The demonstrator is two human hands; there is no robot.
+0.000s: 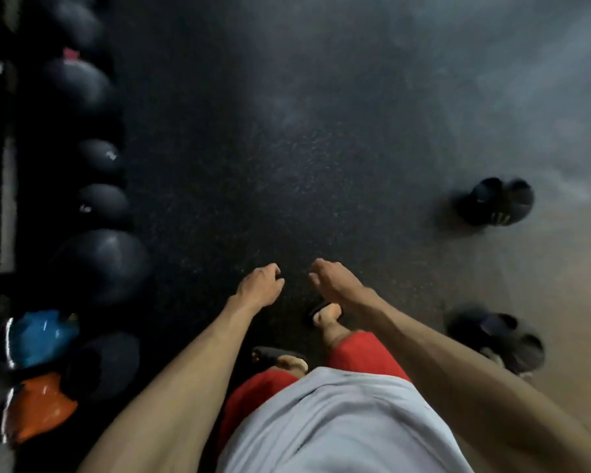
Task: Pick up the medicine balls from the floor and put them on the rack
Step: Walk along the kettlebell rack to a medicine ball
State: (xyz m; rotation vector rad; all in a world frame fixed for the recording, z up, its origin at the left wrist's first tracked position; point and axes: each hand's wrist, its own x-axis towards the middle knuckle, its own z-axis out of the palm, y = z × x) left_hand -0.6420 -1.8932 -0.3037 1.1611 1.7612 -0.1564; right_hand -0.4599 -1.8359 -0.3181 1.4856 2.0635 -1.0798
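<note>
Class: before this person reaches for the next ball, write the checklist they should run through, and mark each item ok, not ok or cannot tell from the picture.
1. Left hand free: ok, open, holding nothing.
2. Right hand free: ok, open, empty.
3. Floor ahead free of obstacles: ok, bare dark mat.
4. Trip hazards at the side: not ok, two pairs of shoes lie on the right.
5. Next ball located: cannot tell; black balls line the left edge, but rack or floor is unclear.
6. Free slot on the rack: cannot tell, too dark and blurred.
</note>
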